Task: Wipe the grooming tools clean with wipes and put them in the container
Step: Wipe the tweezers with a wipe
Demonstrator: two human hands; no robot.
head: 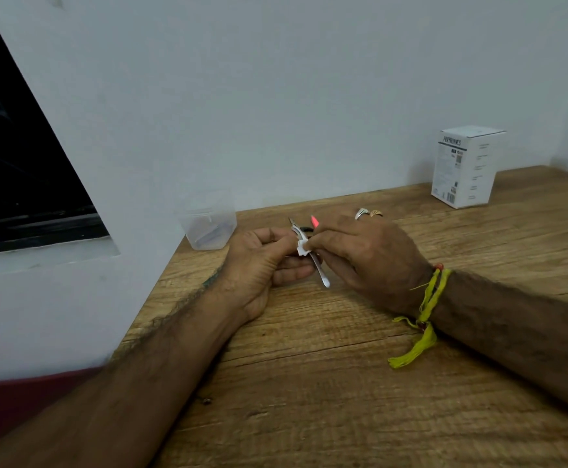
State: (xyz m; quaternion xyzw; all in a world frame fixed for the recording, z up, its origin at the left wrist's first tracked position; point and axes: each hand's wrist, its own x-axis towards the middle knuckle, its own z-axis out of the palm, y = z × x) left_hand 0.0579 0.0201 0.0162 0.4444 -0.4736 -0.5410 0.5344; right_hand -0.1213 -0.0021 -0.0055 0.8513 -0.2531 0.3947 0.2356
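The step in hand appears to be the wiping of a slim metal grooming tool [319, 268] with a small white wipe [303, 248]. To do it well, keep the tool steady in one hand and draw the folded wipe along its full length, turning the tool so that each face is covered, and take care near the pointed end; only then carry it to the container. The left hand [262, 261] rests with its heel on the wooden surface [309, 383], its fingers curled inward round the upper part of the tool, so it is closed on the tool rather than spread. The right hand [360, 255] lies just beside it, thumb and forefinger pinching the wipe against the tool's shaft; the remaining fingers are loosely bent. The tool's pale lower end projects below the two hands, just above the surface, and its upper tip shows above them. A pink-tipped item [314, 221] and a dark part show just behind the fingers; whether they are held or lie on the surface cannot be told. The clear plastic container [208, 221] stands at the surface's far left corner, near the left hand, with what look like some tools already inside. A white carton [465, 167] stands well apart at the far right.
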